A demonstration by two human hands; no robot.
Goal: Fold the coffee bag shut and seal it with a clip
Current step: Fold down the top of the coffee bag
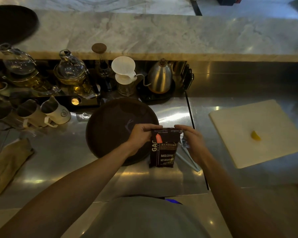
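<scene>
A dark coffee bag [163,152] with white lettering and a red tag stands upright on the steel counter, at the right edge of a round dark tray. My left hand [141,135] pinches the bag's top left corner. My right hand [192,138] grips the top right corner, and the top edge looks folded over between them. A long pale blue clip [190,160] lies on the counter just right of the bag, partly under my right wrist.
The round dark tray [113,127] sits left of the bag. A white cutting board [258,133] with a yellow lemon wedge [255,136] lies to the right. Glass teapots, a white dripper, a steel kettle [159,78] and metal pitchers line the back. A folded cloth [9,162] lies at left.
</scene>
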